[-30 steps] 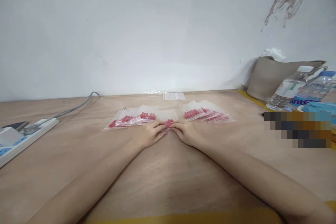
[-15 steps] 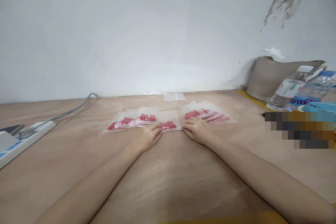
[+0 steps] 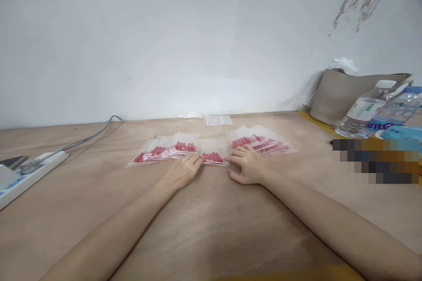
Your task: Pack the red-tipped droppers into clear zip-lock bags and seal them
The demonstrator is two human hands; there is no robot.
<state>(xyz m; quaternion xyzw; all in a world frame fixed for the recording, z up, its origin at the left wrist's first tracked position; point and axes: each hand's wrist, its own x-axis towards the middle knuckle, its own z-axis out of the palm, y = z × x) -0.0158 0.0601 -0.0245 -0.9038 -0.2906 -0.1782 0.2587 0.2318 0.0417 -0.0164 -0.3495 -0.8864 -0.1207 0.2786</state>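
Note:
A small clear zip bag [image 3: 214,145] with several red-ended sticks in it lies flat in the middle of the wooden table. At its lower left corner, my left hand [image 3: 187,168] rests with the fingers closed together on the bag's edge; the thumb is mostly hidden. My right hand [image 3: 246,166] is open at the bag's right side, thumb apart from the fingers and fingertips at the edge. To the left, similar filled bags [image 3: 161,147] lie fanned out and overlapping. Another overlapping group of filled bags [image 3: 263,140] lies behind and right of my right hand.
A flat bag without red pieces [image 3: 218,120] lies near the wall. On the left are a white power strip [image 3: 49,164], a grey cable [image 3: 95,135] and a dark phone-like object [image 3: 13,162]. A grey-beige container [image 3: 339,99] and water bottles [image 3: 364,112] stand at the right.
My right hand has loosened from the middle bag's right corner, its thumb now spread away from the fingers. My left hand stays at the left corner.

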